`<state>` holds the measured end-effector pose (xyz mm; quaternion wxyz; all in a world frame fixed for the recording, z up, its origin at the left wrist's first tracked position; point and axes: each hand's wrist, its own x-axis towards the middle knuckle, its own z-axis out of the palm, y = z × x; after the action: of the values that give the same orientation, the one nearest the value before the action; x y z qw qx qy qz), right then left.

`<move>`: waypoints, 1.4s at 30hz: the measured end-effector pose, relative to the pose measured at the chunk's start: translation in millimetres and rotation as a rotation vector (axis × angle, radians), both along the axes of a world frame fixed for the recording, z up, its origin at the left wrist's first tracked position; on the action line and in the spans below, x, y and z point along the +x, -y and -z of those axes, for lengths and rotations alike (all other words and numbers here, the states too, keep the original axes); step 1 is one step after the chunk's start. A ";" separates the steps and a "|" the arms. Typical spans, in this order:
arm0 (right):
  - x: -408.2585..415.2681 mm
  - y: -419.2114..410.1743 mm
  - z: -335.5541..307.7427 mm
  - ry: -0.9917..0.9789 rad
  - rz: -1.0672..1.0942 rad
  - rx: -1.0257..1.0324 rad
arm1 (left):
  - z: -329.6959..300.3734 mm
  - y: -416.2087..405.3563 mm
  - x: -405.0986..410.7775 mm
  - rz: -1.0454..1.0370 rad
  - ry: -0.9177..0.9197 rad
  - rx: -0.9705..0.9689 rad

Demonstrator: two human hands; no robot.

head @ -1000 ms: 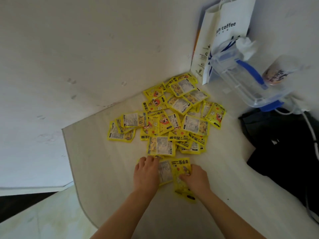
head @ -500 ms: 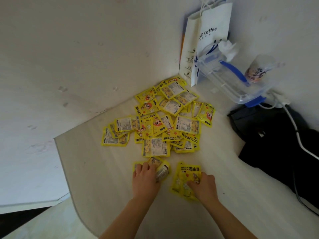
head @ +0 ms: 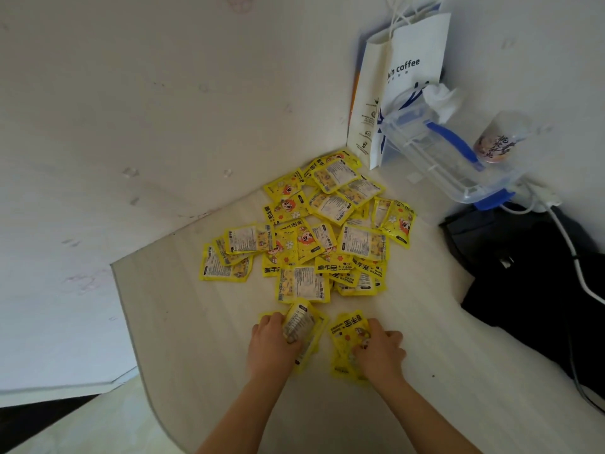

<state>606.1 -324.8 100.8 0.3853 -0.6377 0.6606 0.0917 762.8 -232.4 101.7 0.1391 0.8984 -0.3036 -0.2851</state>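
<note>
Several yellow hand-warmer packets (head: 327, 231) lie in a loose heap on a pale table (head: 425, 339), in the corner by the wall. Nearer to me, my left hand (head: 270, 347) grips a small stack of packets (head: 302, 326), tilted up off the table. My right hand (head: 379, 350) rests with curled fingers on another small stack of packets (head: 345, 335) that lies flat. The two stacks sit apart from the heap, with a narrow gap of table between them.
A white paper coffee bag (head: 406, 80) stands in the corner. Beside it a clear plastic box with blue handle (head: 451, 165) leans, and a printed cup (head: 494, 142). A black bag (head: 537, 280) with a white cable (head: 576, 257) lies at the right. The table's curved edge (head: 137, 348) runs at left.
Both hands drew packets out of the heap toward me. The left hand's stack has tipped up off the table. The two stacks moved apart.
</note>
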 end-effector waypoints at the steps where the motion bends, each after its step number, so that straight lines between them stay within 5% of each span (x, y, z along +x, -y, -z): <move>1: 2.5 -0.6 -0.3 -0.007 -0.001 0.001 | -0.3 0.7 -1.1 -0.017 -0.012 -0.007; 34: 11.2 5.5 -3.7 0.046 0.034 0.049 | -6.9 -35.3 21.6 -0.186 -0.206 -0.169; 42: 5.8 27.3 -21.2 0.183 -0.021 0.107 | -17.1 -26.3 37.2 0.014 -0.237 -0.105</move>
<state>611.9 -352.1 121.9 0.4768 -0.6289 0.6099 0.0723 800.0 -206.1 118.8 0.2190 0.8477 -0.3057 -0.3741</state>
